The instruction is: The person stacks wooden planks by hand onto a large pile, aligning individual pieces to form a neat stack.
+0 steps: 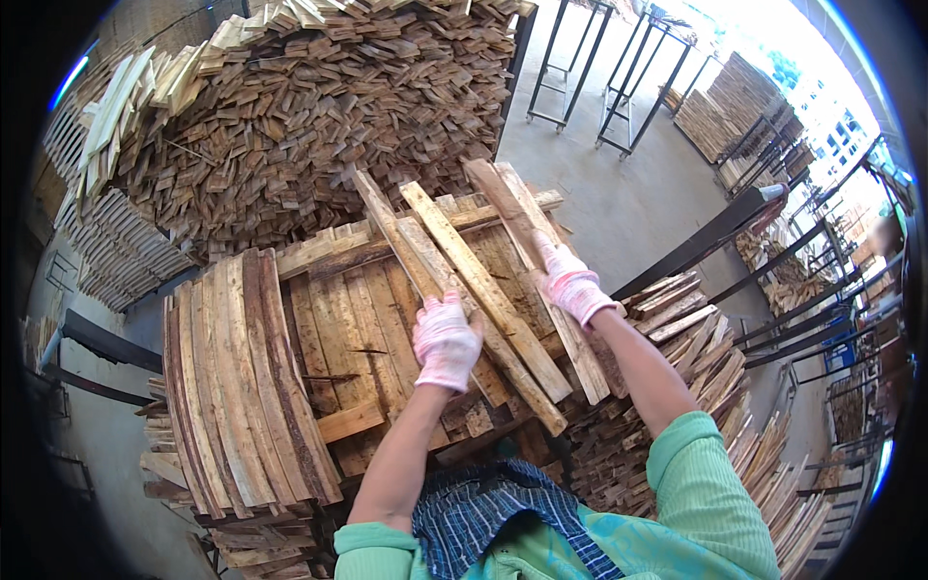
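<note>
My left hand (447,340), in a pinkish-white knit glove, closes on the edge of a long wooden strip (393,224) lying slantwise over the stack. My right hand (573,286), gloved alike, grips a pair of strips at the right, a darker brown one (495,193) and a paler one (527,208). Part of its grip is hidden behind the glove. Between the hands a yellowish strip (483,290) rests at the same slant. Under them is a layer of planks (353,319), with a crosswise strip (329,253) along its far side.
Strips lie side by side (237,377) on the stack's left. A large heap of short wood pieces (329,126) rises beyond. Loose strips (701,358) pile up at my right, near a dark slanted bar (701,242). Metal frames (633,87) stand on the concrete floor (599,193).
</note>
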A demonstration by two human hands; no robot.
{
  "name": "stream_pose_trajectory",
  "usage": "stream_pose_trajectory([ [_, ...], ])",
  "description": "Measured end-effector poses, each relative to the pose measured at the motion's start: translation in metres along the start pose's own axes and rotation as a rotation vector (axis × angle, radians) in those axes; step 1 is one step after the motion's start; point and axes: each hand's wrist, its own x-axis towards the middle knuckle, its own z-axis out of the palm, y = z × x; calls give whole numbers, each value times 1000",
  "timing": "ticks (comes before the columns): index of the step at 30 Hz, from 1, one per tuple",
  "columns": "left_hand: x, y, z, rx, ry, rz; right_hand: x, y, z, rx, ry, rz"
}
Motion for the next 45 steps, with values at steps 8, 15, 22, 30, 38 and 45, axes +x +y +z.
stream_pose_trajectory([
  [8,24,69,25,56,-219,-208,3,-46,59,191,-130,199],
  [15,27,70,43,-221,-82,-410,22,-28,82,474,-119,5],
  [22,38,38,26,-910,-47,-423,13,-23,36,1039,-233,89],
  [30,29,-46,-43,-1758,74,-351,-24,-136,25,1168,-376,-94],
  [38,-21,-174,-130,-1519,70,-372,-36,-271,87,1174,-313,-117],
  [45,-113,-402,-239,-287,350,-555,-27,-325,140,254,-391,108],
])
